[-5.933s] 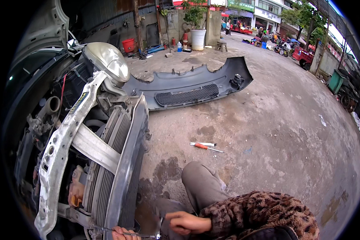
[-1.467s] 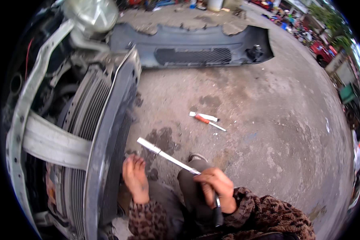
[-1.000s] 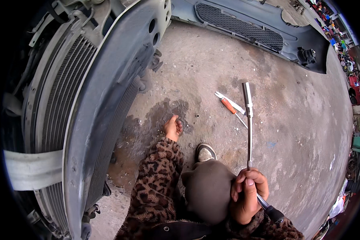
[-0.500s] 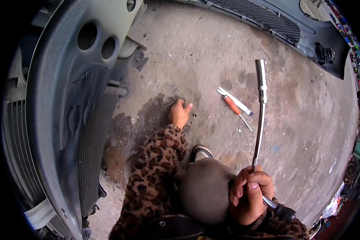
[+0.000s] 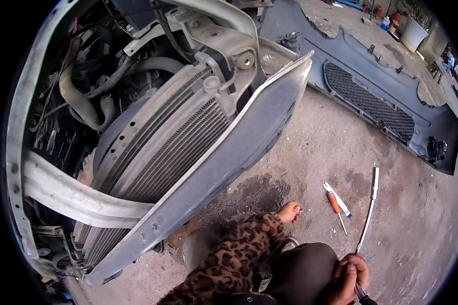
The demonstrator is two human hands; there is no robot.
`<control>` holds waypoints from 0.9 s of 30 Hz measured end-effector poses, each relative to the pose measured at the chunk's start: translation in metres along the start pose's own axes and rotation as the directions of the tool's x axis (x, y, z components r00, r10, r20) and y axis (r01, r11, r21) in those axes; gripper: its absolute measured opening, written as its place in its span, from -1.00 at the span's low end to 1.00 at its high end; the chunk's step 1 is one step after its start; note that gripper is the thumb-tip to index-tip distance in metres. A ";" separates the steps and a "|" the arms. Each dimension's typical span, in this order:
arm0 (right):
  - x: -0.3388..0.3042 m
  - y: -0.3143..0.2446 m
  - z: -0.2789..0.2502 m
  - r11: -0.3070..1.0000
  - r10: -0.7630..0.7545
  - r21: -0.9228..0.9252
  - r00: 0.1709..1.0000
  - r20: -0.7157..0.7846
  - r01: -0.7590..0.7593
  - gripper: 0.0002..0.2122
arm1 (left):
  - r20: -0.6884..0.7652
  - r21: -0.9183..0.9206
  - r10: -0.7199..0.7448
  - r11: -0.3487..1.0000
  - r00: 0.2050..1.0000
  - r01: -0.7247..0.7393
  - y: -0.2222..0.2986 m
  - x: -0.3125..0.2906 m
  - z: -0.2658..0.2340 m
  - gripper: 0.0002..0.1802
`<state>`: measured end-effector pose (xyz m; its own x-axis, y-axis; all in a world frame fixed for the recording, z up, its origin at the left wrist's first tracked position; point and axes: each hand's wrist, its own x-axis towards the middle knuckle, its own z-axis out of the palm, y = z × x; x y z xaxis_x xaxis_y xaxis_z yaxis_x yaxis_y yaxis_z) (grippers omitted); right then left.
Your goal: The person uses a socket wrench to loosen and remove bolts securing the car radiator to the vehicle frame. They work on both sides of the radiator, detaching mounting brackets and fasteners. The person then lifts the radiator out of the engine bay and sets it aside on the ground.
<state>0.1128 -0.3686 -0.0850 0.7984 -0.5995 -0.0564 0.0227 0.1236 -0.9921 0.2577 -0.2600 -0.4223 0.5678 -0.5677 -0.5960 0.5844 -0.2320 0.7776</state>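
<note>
My left hand (image 5: 289, 211) is low over the concrete floor, left of the tools, its fingers pinched together. A tiny pale piece (image 5: 301, 210) shows at the fingertips, too small to name. My right hand (image 5: 352, 277), near the lower edge, is wrapped round a long chrome socket wrench (image 5: 370, 211). Its socket end points away from me, and a dark handle end sticks out below the hand. Between the hands, an orange-handled screwdriver (image 5: 334, 202) lies on the floor against a flat silver pry tool (image 5: 344, 206).
At the left stands the opened front of a car, with its radiator (image 5: 183, 147), grey bumper beam (image 5: 213, 188) and hoses (image 5: 79, 96). A detached grey bumper cover (image 5: 320, 53) lies at the far right. Behind it is a white plant pot (image 5: 414, 33). A dark wet stain (image 5: 254, 195) marks the floor.
The view has swung up and left, bringing in the engine bay. My left fingers have closed, and the small ring-shaped piece on the floor beside them no longer shows there. My right hand still grips the wrench.
</note>
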 end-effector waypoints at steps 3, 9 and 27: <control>-0.027 -0.011 0.002 0.986 -0.045 -0.158 0.998 0.054 0.053 -0.85 | 0.238 -0.590 0.251 0.805 0.939 -0.066 0.042 -0.085 -0.012 -0.78; -0.071 -0.024 0.005 0.681 -0.422 -0.501 0.845 0.328 0.534 -0.92 | 0.120 -0.668 0.389 0.712 0.913 -0.215 0.130 -0.256 -0.028 -0.79; -0.195 -0.071 -0.042 0.722 -0.457 -0.627 0.882 -0.114 0.293 -0.89 | -0.219 -0.727 -0.052 0.675 0.974 -0.127 -0.083 -0.117 -0.010 -0.75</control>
<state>-0.0702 -0.2936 -0.0088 0.6255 -0.6755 0.3904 -0.1273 -0.5821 -0.8031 0.1487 -0.1661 -0.4194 0.6499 -0.3683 -0.6648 0.7434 0.4898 0.4554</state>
